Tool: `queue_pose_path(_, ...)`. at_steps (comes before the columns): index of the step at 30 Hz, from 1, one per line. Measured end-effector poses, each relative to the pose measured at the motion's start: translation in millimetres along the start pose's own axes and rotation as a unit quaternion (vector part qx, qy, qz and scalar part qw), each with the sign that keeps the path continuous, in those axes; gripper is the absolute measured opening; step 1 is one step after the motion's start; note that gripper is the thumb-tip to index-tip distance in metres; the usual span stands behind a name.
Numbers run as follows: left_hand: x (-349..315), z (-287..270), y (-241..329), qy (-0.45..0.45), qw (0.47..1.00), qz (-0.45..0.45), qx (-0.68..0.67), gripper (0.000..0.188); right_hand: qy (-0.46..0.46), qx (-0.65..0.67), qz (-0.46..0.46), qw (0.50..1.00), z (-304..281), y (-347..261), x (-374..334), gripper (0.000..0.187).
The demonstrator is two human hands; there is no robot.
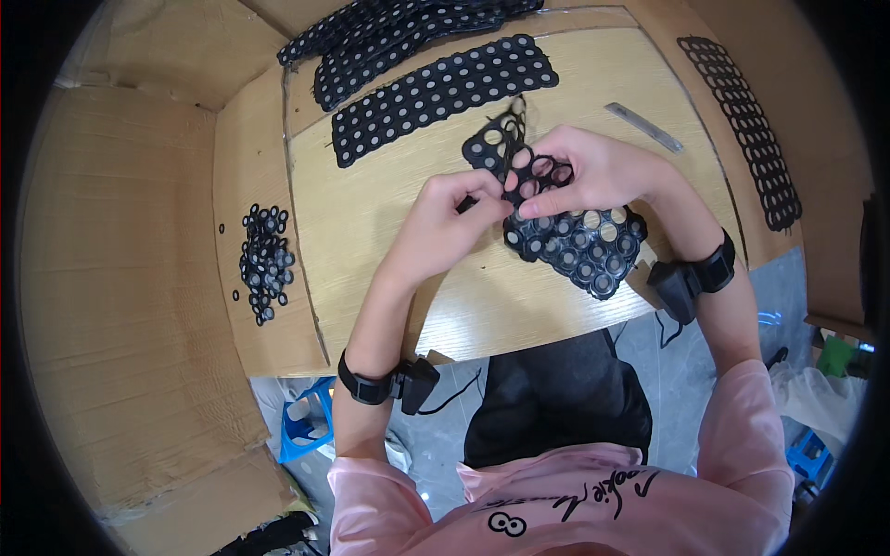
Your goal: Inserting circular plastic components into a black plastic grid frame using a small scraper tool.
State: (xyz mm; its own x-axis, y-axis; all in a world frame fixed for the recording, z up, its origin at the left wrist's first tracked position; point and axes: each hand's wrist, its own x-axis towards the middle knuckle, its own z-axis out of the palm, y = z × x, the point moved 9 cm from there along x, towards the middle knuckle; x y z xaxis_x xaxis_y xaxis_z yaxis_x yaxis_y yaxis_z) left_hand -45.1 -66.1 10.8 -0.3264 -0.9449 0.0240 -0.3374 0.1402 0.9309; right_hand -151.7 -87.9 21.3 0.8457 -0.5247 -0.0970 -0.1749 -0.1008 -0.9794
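Observation:
A black rubber-like sheet of joined rings (593, 258) is bent between my hands over the wooden board. Some of its rings have grey centres, while others are open holes. My left hand (443, 221) is closed with thumb and fingertips pinched at the sheet's left edge. My right hand (603, 174) grips the folded upper part, its thumb pressed on top and fingers behind, partly showing through the holes. The sheet's far corner stands up, a little blurred. Whether a loose ring sits between my left fingertips is hidden.
A similar sheet (445, 97) lies flat beyond my hands, with a stack of sheets (399, 37) behind it. Loose black rings (267, 264) are heaped at the left. A flat metal strip (644, 127) and a holed black sheet (746, 134) lie right. Cardboard walls (130, 250) surround the table.

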Motion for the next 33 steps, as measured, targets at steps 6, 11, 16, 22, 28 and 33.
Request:
queue_pose_path(6, -5, 16, -12, -0.091, 0.952, -0.134, -0.258, 0.008, -0.037, 0.016, -0.023, 0.999, 6, 1, -2, 0.021)
queue_pose_path(11, -5, 21, -10, -0.08, 0.936, -0.162, -0.301, 0.012, -0.064, 0.016, -0.03, 0.997, 11, 7, 1, 0.02)
queue_pose_path(16, -1, 10, -25, -0.007, 0.943, -0.157, -0.293, 0.02, -0.057, 0.063, -0.028, 0.996, 9, -3, 0, 0.022)
queue_pose_path(22, 2, -29, -26, 0.152, 0.951, -0.116, -0.243, 0.019, 0.032, 0.036, 0.03, 0.998, -16, 10, 1, 0.025)
queue_pose_path(28, -5, -48, -37, 0.231, 0.925, -0.087, -0.288, 0.017, 0.025, 0.08, 0.017, 0.996, -14, 14, 5, 0.027)
queue_pose_path(33, -4, -70, -38, 0.237, 0.901, -0.069, -0.357, 0.013, 0.057, -0.01, 0.103, 0.993, -28, 30, -2, 0.031)
